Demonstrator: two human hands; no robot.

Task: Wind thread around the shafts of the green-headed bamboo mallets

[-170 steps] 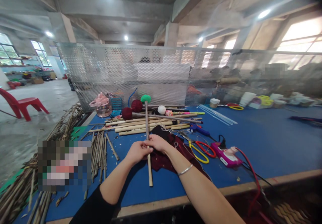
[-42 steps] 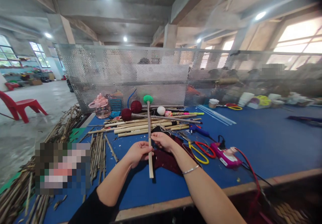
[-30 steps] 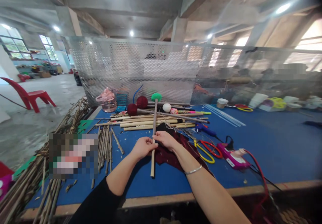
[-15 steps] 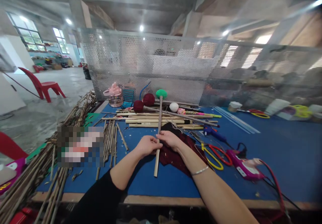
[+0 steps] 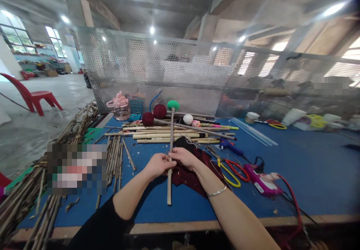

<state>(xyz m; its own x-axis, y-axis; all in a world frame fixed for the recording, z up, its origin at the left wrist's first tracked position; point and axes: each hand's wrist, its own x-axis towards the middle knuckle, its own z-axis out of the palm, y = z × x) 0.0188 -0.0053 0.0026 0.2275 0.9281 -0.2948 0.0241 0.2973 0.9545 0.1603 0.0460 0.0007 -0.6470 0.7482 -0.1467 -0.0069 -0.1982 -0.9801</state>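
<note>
Both my hands grip a slim wooden stick point(image 5: 171, 130) over the blue table. A green rounded head point(image 5: 173, 104) tops its far end, and the lower end, a paler wood, points toward me. My left hand point(image 5: 159, 166) is closed on the stick from the left, thumb and fingers pinching it. From the right, my right hand point(image 5: 182, 157) pinches it slightly higher, with a bangle on that wrist. Dark red cloth point(image 5: 194, 173) lies under and beside my right hand. Just right of the cloth are yellow-handled scissors point(image 5: 230, 173) and red-handled scissors point(image 5: 239, 169).
Pale rods point(image 5: 168, 135), two dark red balls point(image 5: 159, 111) and a white ball point(image 5: 188, 119) lie behind the hands. Twigs point(image 5: 114, 160) spread at left. A blue glue gun point(image 5: 231, 145) and a magenta device point(image 5: 263, 182) with cables sit right. A perforated screen point(image 5: 157, 62) stands behind.
The whole view has shifted, so the table and hands appear further left. Both hands still hold the stick, in nearly the same grip.
</note>
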